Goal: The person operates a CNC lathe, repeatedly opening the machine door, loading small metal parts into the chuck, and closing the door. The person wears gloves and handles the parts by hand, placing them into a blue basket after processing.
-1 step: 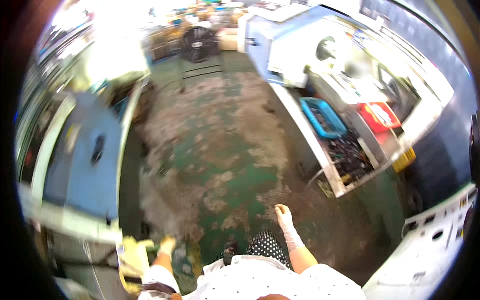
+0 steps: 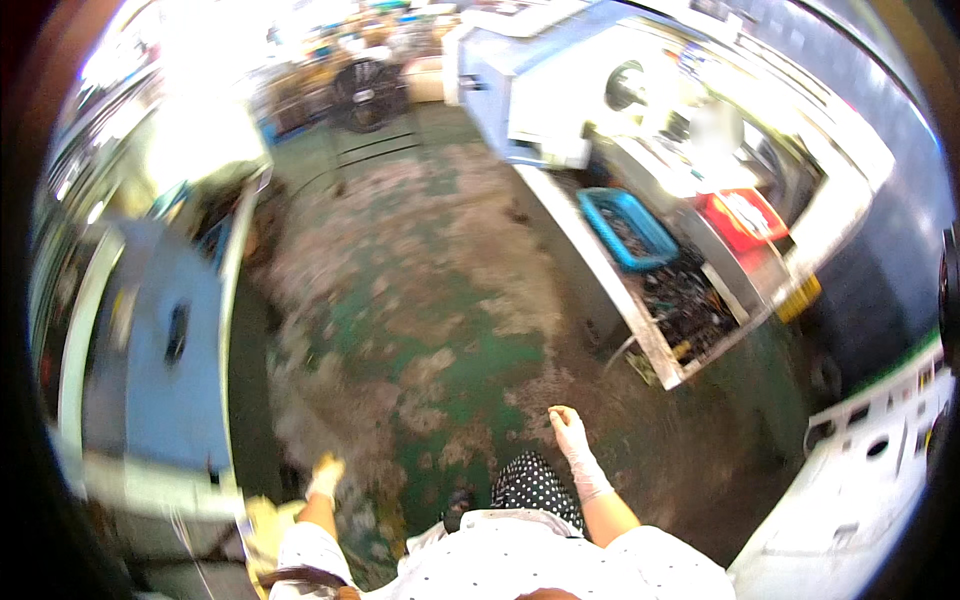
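My right hand hangs over the floor in front of my right leg, in a thin whitish glove that reaches past the wrist. Its fingers are curled together, and nothing shows in them. On the left, my left hand hangs low in a pale glove with yellowish fingertips. Blur hides how its fingers lie. Nearest to it are a pale yellow thing, perhaps cloth or plastic, and the corner of a blue-topped machine. Neither hand visibly touches anything but air.
Worn green floor runs ahead between machines. A black fan stands at the far end. At right, a machine tray holds a blue basket of dark scraps and a red basket. A white cabinet stands near right.
The machines, fan and baskets have shifted slightly left in view, and the picture is sharper. My left hand has moved slightly up and left; my right hand keeps nearly the same place.
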{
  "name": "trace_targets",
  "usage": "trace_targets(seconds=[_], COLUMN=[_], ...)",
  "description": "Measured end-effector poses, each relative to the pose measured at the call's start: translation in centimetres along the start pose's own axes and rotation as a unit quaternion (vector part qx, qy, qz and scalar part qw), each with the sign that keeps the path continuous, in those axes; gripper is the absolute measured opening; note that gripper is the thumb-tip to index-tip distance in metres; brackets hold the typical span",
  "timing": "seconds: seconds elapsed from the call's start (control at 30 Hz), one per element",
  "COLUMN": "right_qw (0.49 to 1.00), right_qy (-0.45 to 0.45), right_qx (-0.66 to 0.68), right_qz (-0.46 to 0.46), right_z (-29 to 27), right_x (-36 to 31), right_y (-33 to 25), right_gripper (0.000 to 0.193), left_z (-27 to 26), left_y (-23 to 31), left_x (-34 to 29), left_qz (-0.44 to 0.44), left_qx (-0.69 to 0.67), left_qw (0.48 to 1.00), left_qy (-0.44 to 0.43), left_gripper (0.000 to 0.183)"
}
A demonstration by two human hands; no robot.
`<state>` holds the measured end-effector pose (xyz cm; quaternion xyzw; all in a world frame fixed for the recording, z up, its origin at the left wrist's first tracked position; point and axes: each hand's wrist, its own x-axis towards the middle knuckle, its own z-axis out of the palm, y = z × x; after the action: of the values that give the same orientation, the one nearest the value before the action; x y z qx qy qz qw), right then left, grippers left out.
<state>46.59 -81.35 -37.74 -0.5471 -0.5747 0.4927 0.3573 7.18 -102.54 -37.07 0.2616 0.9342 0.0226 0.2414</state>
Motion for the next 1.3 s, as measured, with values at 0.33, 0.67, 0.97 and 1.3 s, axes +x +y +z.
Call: trace_targets(seconds=[0.33, 0.67, 0.97, 1.3], right_qw=[0.984, 0.951, 0.813, 0.789], right_qy=[0.156, 0.071, 0.408, 0.541], right_qx=[0.049, 0.263, 0.404, 0.282], right_qz=[-0.075, -0.147, -0.1, -0.071], right_z=[-9.0, -7.4, -20.1, -25.5], right_x=[18.8, 47.2, 71.7, 77.3], right_y=[-7.4, -20.7, -22.4, -21.1], right_gripper=[0.013, 0.013, 0.025, 0.021], left_z=[-10.0, -18.2, -20.5, -20.2], left_y=[47.3, 68.3, 75.5, 72.5], left_x=[12.9, 18.8, 24.4, 25.9], left_qz=[0.552, 0.638, 0.619, 0.633], left_qx=[-0.187, -0.252, -0.376, -0.326], left_qw=[0.793, 0.644, 0.557, 0.612], left_qy=[0.178, 0.338, 0.407, 0.344], left_gripper=[0.036, 0.058, 0.034, 0.041])
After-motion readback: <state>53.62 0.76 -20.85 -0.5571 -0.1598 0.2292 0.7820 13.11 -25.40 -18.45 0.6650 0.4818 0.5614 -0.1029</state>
